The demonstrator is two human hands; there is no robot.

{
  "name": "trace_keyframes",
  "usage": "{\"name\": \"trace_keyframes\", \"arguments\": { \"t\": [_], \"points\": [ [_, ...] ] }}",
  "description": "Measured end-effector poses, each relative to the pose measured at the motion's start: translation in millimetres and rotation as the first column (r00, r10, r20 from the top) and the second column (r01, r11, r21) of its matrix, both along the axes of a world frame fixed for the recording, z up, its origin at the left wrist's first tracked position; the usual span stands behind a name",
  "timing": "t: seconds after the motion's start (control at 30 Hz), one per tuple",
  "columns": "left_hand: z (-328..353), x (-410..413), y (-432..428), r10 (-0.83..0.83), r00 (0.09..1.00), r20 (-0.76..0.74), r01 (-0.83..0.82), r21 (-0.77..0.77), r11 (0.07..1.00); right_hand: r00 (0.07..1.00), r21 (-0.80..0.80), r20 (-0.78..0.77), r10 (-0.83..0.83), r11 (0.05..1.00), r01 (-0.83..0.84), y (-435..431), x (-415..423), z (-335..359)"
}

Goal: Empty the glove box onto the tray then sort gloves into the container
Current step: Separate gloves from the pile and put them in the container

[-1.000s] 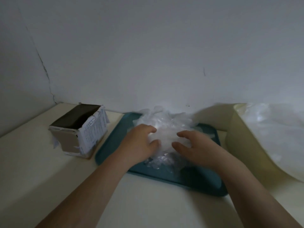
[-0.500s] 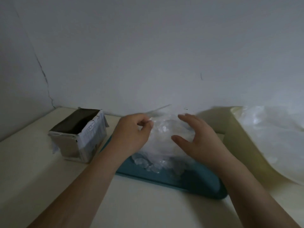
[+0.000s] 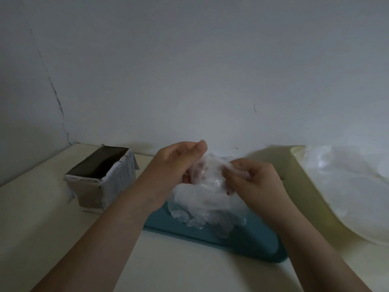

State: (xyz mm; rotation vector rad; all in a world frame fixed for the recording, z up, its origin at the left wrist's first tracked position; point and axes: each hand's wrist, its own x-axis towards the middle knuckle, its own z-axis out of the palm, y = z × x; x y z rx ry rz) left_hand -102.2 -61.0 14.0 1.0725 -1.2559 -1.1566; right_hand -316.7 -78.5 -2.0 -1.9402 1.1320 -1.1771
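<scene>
1. While a thin, crinkled, translucent glove [image 3: 207, 175] is held up between them, the fingers of the left hand [image 3: 174, 165] are seen curled and pressed together against its left side, and those of the right hand [image 3: 255, 175] are pinched on its right edge.
2. Directly beneath the fingers, a loose, glossy heap of clear gloves [image 3: 206, 207] is spread on a smooth teal tray [image 3: 252, 241] with rounded corners.
3. Left of the left fingers, the torn cardboard glove box [image 3: 101, 178] is stood upright with its top open; its inside appears dark.
4. Right of the right fingers, a pale yellow container [image 3: 311, 186] with a curved rim is seen, with filmy plastic [image 3: 347, 182] draped in it.
5. Bare cream tabletop [image 3: 31, 218] is left open near the box and in front of the tray's near edge.
</scene>
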Motion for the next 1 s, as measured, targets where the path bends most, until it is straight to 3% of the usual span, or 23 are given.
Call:
{"name": "trace_keyframes", "arguments": {
  "t": [0.1, 0.2, 0.33, 0.47, 0.57, 0.67, 0.73, 0.77, 0.87, 1.0],
  "points": [
    [-4.8, 3.7, -1.8, -0.106, 0.994, 0.019, 0.105, 0.027, 0.994, 0.986, 0.213, 0.161, -0.053, 0.977, 0.018, 2.2, 3.3, 1.5],
    [-14.7, -7.2, -1.9, -0.006, 0.995, 0.099, 0.006, -0.001, 1.000, 0.973, 0.402, 0.226, -0.038, 0.914, -0.058, 0.4, 4.8, -3.0],
    [-15.8, -8.8, -7.1, 0.133, 0.982, -0.137, -0.119, 0.101, 0.988, 0.942, 0.507, 0.324, 0.087, 0.825, -0.251, -1.6, 2.4, -4.7],
    [-10.1, -1.0, -11.5, 0.217, 0.895, -0.391, -0.151, 0.192, 0.970, 0.891, 0.567, 0.450, -0.059, 0.790, -0.234, -11.2, -0.2, -10.9],
    [-6.6, 0.5, -11.9, 0.241, 0.830, -0.503, -0.149, 0.216, 0.965, 0.896, 0.605, 0.427, -0.119, 0.774, -0.186, -17.1, -3.8, -15.6],
    [-4.4, 4.0, -11.4, 0.176, 0.825, -0.537, -0.097, 0.171, 0.980, 0.876, 0.490, 0.377, -0.300, 0.867, 0.086, -18.8, -5.4, -13.9],
    [-3.4, 4.2, -7.9, 0.122, 0.857, -0.500, -0.049, 0.156, 0.987, 0.865, 0.215, 0.314, -0.393, 0.916, 0.338, -16.5, -8.1, -8.2],
    [-3.7, 2.8, -6.0, 0.091, 0.885, -0.457, -0.022, 0.154, 0.988, 0.868, 0.094, 0.305, -0.391, 0.920, 0.381, -14.7, -9.7, -4.7],
    [-5.4, -4.7, -1.4, 0.004, 0.953, -0.304, 0.044, 0.152, 0.987, 0.900, 0.052, 0.344, -0.269, 0.962, 0.268, -2.5, -12.0, 14.8],
    [-7.7, -13.9, 0.3, -0.028, 0.977, -0.212, 0.058, 0.138, 0.989, 0.986, 0.273, 0.155, -0.056, 0.962, 0.011, 9.6, -16.0, 31.4]
  ]
}}
